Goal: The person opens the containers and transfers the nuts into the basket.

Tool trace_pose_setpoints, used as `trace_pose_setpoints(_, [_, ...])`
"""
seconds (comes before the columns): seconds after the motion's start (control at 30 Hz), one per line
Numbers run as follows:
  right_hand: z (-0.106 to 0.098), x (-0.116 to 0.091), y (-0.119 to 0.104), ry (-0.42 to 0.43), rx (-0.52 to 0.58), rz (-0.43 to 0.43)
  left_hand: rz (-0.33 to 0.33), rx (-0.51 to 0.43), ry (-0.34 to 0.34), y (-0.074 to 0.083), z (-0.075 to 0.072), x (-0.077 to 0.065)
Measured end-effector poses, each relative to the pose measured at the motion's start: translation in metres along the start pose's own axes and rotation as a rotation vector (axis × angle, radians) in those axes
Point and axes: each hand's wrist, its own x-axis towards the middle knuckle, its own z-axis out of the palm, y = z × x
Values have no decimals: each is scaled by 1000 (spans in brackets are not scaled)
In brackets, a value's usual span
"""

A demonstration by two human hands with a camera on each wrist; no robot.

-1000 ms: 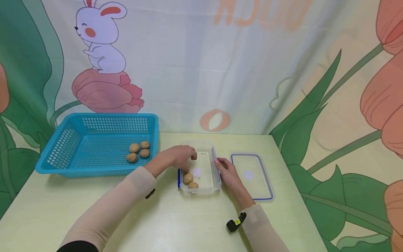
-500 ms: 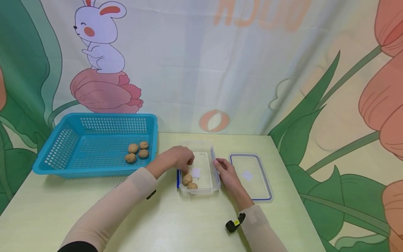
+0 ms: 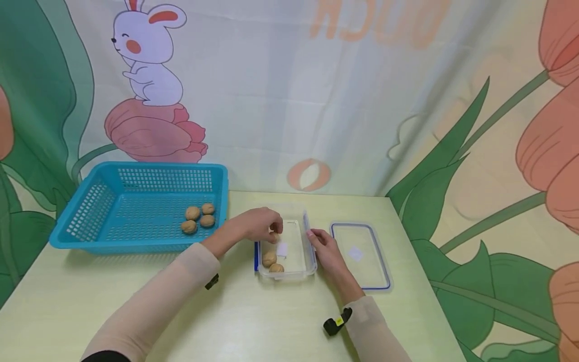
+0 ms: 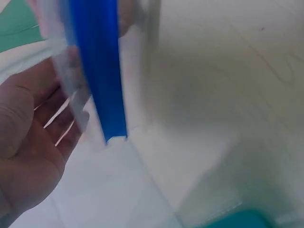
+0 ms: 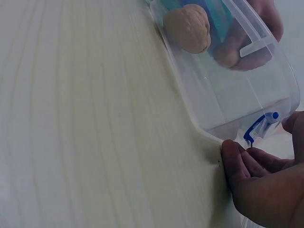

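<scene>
My left hand (image 3: 262, 224) is over the left side of a clear plastic box (image 3: 296, 274), its curled fingertips around a tan walnut (image 3: 275, 238) that they mostly cover. Nearer the box's front lie more walnuts (image 3: 270, 259), one of them plain through the wall as a walnut (image 5: 187, 28) in the right wrist view. The left wrist view has the left hand's palm (image 4: 33, 166) beside the box's blue latch (image 4: 99, 71). Thumb on the rim and fingers outside, my right hand (image 3: 329, 254) grips the box's right wall; its fingertips (image 5: 232, 152) are low at a corner.
A blue perforated basket (image 3: 140, 245) stands left of the box, with several walnuts (image 3: 192, 213) in its right corner. To the right lies a clear lid (image 3: 368, 256) with a blue seal, near the right forearm. A printed curtain (image 3: 253, 100) hangs behind the table (image 3: 253, 322).
The left hand's fingers have drawn together and come up slightly inside the box, with a walnut at their tips. The right hand keeps its hold on the box wall.
</scene>
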Motion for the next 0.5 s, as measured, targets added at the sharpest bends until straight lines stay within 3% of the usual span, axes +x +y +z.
trace_pose_setpoints(0.2, [-1, 2, 0, -9, 8, -10, 67, -199, 151, -2, -26, -27])
trace_pose_setpoints(0.33, [-2, 3, 0, -11, 7, -7, 35, -300, 235, -5, -42, -51])
trace_pose_setpoints(0.5, [-1, 2, 2, -5, -3, -7, -45, -343, 345, -18, -52, -82])
